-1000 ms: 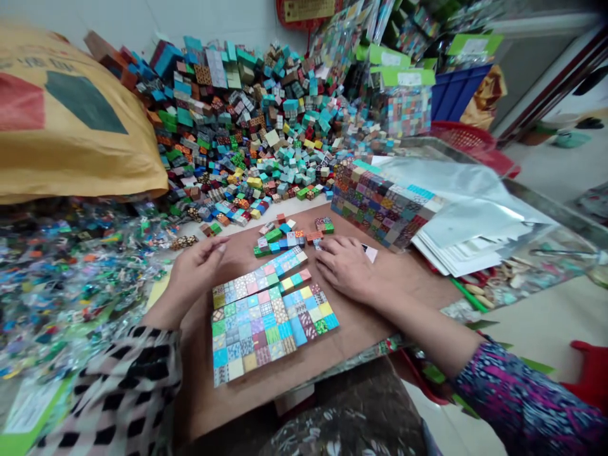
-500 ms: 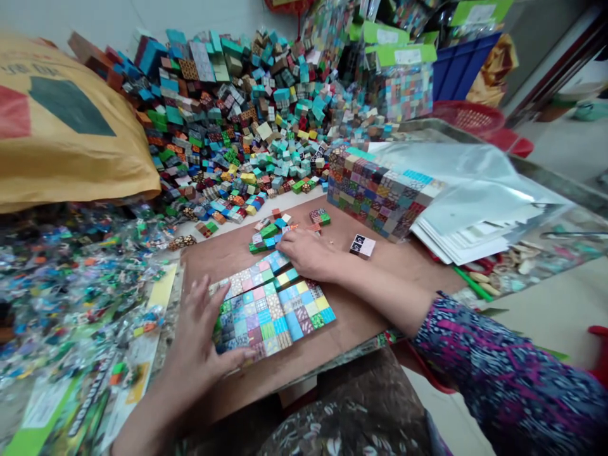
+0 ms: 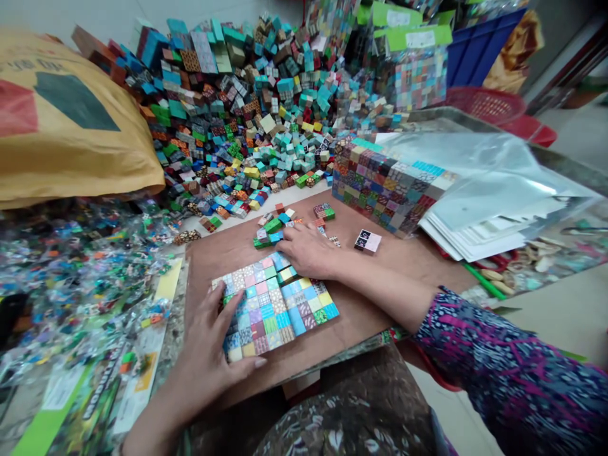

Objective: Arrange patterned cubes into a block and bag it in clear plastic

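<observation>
A flat panel of patterned cube blocks [image 3: 259,301] lies on the brown board, in pastel, blue and green prints. My left hand [image 3: 216,335] is open along its left side, fingers spread against the edge and thumb stretched by the near corner. At the panel's far right part, my right hand [image 3: 311,250] is closed, its fingers bent downward; whatever they pinch is hidden beneath them. Just beyond those fingers sits a small cluster of loose blocks [image 3: 273,227]. A black-and-pink block piece [image 3: 367,241] rests apart to the right.
A large heap of blocks [image 3: 247,114] fills the back. A stacked block slab [image 3: 380,187] stands behind the board [image 3: 380,291], beside clear plastic bags [image 3: 479,183]. Small bagged items [image 3: 85,285] cover the left, below a yellow sack [image 3: 76,126].
My left hand has closed in on the panel's left side, and the gap under the panel's far row has narrowed. The right hand stays at the far right part. The view has shifted slightly.
</observation>
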The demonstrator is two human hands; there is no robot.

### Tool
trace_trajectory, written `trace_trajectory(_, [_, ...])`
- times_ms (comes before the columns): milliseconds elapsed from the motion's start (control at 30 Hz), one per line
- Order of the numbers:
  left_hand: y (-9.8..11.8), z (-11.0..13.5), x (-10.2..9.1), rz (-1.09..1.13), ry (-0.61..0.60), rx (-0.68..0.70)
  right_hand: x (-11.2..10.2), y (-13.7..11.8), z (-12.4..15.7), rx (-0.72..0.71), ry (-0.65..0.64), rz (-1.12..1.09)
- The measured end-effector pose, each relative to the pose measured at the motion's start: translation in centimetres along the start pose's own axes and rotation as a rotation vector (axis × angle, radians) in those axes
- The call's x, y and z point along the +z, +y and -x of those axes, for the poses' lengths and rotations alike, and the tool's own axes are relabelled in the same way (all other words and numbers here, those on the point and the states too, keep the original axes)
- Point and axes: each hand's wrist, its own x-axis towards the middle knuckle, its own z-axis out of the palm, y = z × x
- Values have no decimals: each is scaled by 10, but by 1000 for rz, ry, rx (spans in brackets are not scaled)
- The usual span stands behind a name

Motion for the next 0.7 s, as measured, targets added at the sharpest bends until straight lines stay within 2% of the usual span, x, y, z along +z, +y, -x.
trace_trajectory(300, [1,0,-1,-16,3,13,8,3,4,-65,-38,-152])
trace_trajectory(467, [1,0,1,14,-1,-3,5,4,5,-91,-83,-209])
trace_trajectory(600, [1,4,0,131,34,-46,-5,6,14,-97,-82,-272])
trace_trajectory(700, [2,7,0,264,113,-147,-14,6,31,-93,-74,-350])
